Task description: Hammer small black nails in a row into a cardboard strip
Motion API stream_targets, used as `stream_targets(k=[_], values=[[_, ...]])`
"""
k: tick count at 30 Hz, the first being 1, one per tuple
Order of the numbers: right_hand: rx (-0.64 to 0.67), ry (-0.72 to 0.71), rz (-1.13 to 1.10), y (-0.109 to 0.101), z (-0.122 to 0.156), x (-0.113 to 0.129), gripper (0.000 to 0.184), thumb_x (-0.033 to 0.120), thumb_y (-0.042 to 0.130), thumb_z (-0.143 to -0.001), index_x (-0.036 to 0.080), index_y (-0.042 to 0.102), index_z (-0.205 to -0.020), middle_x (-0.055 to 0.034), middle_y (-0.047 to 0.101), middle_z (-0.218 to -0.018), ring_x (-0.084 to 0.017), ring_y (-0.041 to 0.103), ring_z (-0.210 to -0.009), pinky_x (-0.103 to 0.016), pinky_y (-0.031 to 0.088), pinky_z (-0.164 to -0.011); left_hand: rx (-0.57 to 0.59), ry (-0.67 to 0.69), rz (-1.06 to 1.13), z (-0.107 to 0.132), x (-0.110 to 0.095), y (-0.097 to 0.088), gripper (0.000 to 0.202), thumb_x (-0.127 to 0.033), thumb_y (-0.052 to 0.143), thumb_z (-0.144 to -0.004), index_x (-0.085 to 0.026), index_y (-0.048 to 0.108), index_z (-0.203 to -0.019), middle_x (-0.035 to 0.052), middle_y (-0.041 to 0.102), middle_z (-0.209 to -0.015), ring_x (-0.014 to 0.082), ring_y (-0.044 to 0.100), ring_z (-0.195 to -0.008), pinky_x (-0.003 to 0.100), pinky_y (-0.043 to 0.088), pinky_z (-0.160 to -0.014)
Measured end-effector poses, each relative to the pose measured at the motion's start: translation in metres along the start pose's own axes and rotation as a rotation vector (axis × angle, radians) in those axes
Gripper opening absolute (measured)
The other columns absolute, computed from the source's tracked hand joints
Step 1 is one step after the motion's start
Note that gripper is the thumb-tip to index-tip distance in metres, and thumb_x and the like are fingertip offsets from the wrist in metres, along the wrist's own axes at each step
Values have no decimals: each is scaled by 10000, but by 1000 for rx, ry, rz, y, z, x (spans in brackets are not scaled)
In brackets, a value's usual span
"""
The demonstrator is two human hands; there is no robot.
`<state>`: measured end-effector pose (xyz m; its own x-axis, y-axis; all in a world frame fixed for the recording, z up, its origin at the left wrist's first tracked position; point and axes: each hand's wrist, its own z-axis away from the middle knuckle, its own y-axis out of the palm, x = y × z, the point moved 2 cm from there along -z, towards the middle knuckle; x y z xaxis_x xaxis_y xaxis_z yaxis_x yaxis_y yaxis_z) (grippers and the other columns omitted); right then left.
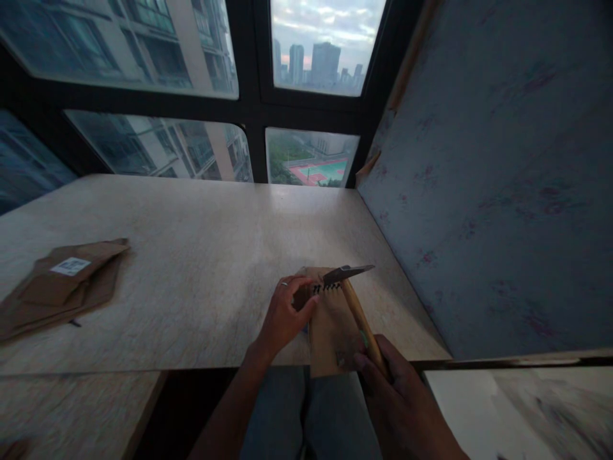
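My right hand (390, 383) is wrapped round the wooden handle of a hammer (358, 313). Its dark metal head tapers to a point on the right and hangs over the far end of a brown cardboard piece (330, 326). Along that end runs a row of short dark pieces (332, 287), perhaps nails, too small to tell. My left hand (285, 313), a ring on one finger, rests at the left edge of the cardboard. Its thumb and forefinger close in at the row's left end; what lies between them is hidden. The cardboard's near end juts past the table edge.
Folded brown paper packaging (52, 287) with a white label lies at the left on the pale table (191, 255). A patterned wall panel (479, 191) rises close on the right. Black-framed windows (253, 96) stand behind the table. My knees (306, 409) are under its front edge.
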<state>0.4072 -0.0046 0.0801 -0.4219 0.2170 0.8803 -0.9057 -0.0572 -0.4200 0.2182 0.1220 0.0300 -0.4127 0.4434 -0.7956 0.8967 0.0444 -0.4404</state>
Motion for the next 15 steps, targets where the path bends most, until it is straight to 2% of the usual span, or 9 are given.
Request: stream_targets(k=[5,8,12,15], values=[[-63,29,-74,0,8,-5,385,586,523,-918,208,595,-928,-1,626,-785,-183,583,-759,-237,444,-690,-49,48,-12,1,-5,-5,331,-241,666,-843,-233,615,-1171,93,647,-1185,217,612,-1124,424,524,-970],[-92,43,-117,-1,15,-5,388,591,526,-914,208,570,-867,16,567,-730,-164,547,-700,-233,437,-654,-106,80,-56,1,-6,-18,330,-256,644,-859,-228,608,-1186,105,635,-1237,225,592,-1184,447,496,-1019],[-124,107,-139,-1,27,-9,421,626,520,-900,210,583,-900,17,560,-714,-170,556,-687,-243,456,-642,-148,56,-156,13,12,-54,333,-262,602,-870,-218,612,-1199,109,642,-1251,231,594,-1194,458,477,-1041],[-164,142,-126,-2,37,-20,460,656,536,-873,218,612,-988,-12,648,-792,-199,615,-770,-259,492,-704,-203,-37,-269,32,42,-97,320,-294,598,-842,-224,642,-1151,100,676,-1194,249,618,-1146,462,482,-1029]])
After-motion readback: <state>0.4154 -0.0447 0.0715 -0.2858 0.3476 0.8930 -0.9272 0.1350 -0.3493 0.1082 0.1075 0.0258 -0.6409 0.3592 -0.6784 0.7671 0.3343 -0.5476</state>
